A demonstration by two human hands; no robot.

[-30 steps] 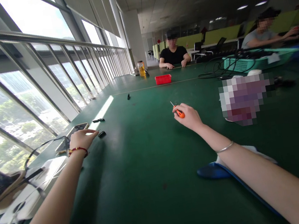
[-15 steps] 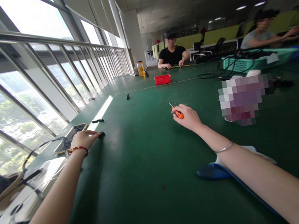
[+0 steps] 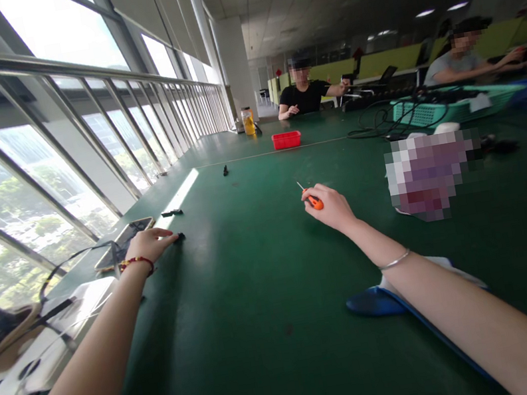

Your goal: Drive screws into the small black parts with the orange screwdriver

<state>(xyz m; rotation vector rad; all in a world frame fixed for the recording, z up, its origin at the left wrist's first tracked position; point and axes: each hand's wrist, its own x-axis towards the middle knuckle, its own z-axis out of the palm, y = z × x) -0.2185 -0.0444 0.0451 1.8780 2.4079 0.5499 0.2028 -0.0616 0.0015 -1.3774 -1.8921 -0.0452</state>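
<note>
My left hand (image 3: 147,245) is low over the left side of the green table (image 3: 237,283). Its fingertips pinch a small black part (image 3: 180,238) at the tabletop; the kind of part is too small to make out. In my right hand (image 3: 330,205) is a screwdriver (image 3: 315,202) with an orange handle, its thin shaft pointing up and away from me. Just beyond my left hand lies a second black piece (image 3: 172,213). Another small black piece (image 3: 225,171) rests farther up the table.
A phone (image 3: 124,241), cables and a white power strip (image 3: 59,339) line the left edge by the railing. Ahead stand a red tray (image 3: 287,140) and a jar (image 3: 247,121). A teal basket (image 3: 480,102) is at right. Under my right forearm lies a blue-and-white item (image 3: 377,302).
My hands stay almost where they were, still holding the black part and the screwdriver. Across the table, the person in black has raised one arm out to the side.
</note>
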